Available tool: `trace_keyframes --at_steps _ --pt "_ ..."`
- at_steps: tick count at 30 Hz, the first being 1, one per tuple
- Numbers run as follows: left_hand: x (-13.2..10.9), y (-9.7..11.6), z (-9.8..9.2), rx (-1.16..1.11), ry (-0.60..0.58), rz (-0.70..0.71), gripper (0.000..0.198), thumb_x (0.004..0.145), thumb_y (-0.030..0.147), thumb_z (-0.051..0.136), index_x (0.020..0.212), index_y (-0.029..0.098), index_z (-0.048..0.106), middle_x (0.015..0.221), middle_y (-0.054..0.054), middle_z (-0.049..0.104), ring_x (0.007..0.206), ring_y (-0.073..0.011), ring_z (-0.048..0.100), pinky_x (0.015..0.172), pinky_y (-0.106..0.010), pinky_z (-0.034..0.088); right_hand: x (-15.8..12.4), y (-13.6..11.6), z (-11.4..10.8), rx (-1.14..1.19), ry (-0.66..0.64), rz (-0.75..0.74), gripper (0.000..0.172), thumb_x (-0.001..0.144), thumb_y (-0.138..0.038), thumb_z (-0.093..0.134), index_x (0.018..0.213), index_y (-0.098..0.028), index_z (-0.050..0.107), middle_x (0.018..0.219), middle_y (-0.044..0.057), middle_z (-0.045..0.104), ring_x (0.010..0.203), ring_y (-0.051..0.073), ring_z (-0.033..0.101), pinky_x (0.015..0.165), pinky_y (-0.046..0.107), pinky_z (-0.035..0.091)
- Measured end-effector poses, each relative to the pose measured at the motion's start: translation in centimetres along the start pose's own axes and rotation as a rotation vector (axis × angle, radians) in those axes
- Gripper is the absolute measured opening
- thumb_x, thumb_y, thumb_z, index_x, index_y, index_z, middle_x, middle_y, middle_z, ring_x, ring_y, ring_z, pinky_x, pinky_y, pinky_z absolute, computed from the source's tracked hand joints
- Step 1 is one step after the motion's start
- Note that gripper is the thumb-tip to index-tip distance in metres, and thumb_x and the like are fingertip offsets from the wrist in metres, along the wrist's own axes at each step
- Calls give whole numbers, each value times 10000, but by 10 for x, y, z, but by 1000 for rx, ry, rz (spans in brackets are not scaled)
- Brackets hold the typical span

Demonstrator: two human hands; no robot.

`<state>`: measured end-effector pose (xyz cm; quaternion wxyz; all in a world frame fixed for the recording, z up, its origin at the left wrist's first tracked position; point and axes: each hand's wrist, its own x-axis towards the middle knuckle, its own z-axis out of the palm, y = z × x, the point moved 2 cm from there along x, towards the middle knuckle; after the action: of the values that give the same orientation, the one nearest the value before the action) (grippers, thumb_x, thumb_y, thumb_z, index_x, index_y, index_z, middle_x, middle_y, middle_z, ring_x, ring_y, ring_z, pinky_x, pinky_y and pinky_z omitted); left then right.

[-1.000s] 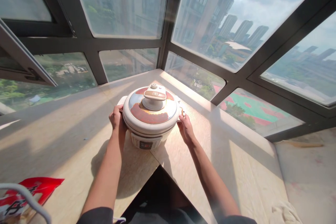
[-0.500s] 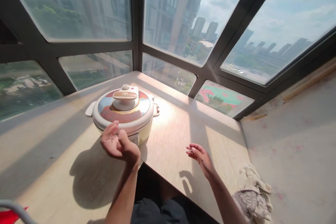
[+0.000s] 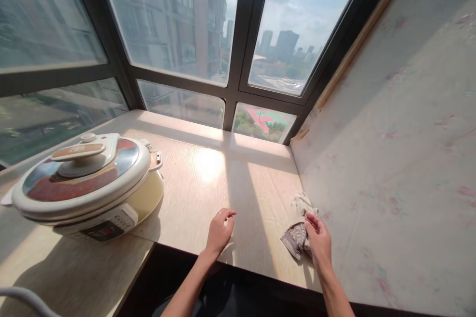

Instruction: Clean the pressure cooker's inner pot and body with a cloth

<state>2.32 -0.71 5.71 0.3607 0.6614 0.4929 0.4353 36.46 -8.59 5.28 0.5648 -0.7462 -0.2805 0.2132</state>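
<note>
Head view: the right hand (image 3: 319, 240) grips the dark near end of a crumpled rag (image 3: 296, 238), which lies at the right end of the bench (image 3: 208, 183), just beside the wall (image 3: 390, 158). The rag's long axis runs from the front edge toward the window, pale end farthest. The left hand (image 3: 219, 232) rests on the bench, loosely curled and empty. As I judge it, a weak pinch could let the rag slip off the front edge (it lies close).

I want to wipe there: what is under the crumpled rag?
The rag lies on the pale wooden counter, the right hand touching its right edge. Whatever is beneath its folds is covered and cannot be seen.
</note>
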Motion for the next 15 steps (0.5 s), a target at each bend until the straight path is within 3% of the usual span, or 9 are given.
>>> trace_keyframes --at_steps 3,7,11,15 --pt "-10 -13 27 52 -102 -49 270 861 217 456 910 201 721 934 -81 761 897 -230 712 808 -387 561 9 24 -22 -244 70 -153 571 760 -546 584 1171 -154 647 1275 177 648 1183 343 613 1026 467 475" --pt "-16 -25 47 163 -130 -36 246 864 227 476 852 203 720 912 -90 758 892 -260 706 846 -425 533 -4 55 -11 -567 18 -307 634 813 -507 486 1283 -97 599 1339 247 593 1294 392 521 1112 544 382" --pt "-16 -28 50 206 -127 -10 228 872 237 490 816 214 710 891 -78 753 871 -254 699 824 -409 521 -23 70 12 -792 62 -396 612 885 -468 427 1310 -54 582 1371 293 580 1314 416 498 1123 580 347" --pt "-17 -30 47 183 -135 -14 234 882 270 487 831 217 709 904 -73 754 882 -251 699 829 -410 524 -24 68 18 -823 86 -421 626 919 -466 420 1380 -58 537 1366 276 598 1296 398 520 1104 570 376"
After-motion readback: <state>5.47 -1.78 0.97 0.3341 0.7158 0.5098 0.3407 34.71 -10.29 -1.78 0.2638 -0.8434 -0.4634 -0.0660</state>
